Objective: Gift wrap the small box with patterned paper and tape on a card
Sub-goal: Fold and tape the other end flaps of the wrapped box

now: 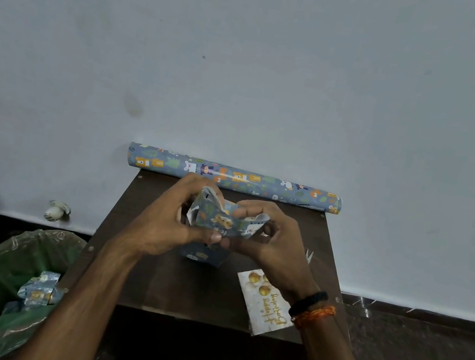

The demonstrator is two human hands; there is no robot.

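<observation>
Both hands up over the dark brown wooden table (195, 292): left hand (166, 224) and right hand (270, 242) each pinch the small box half-wrapped in blue animal-print paper (223, 220), thumbs meeting under it. White-and-gold greeting card (267, 305) lies flat near right wrist; blue patterned paper roll (235, 178) along the table's far edge

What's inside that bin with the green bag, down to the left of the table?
The bin holds crumpled scraps of blue patterned paper, lying against the green liner. Anything beneath them, or deeper in the bag, is hidden by the scraps and shadow.
</observation>
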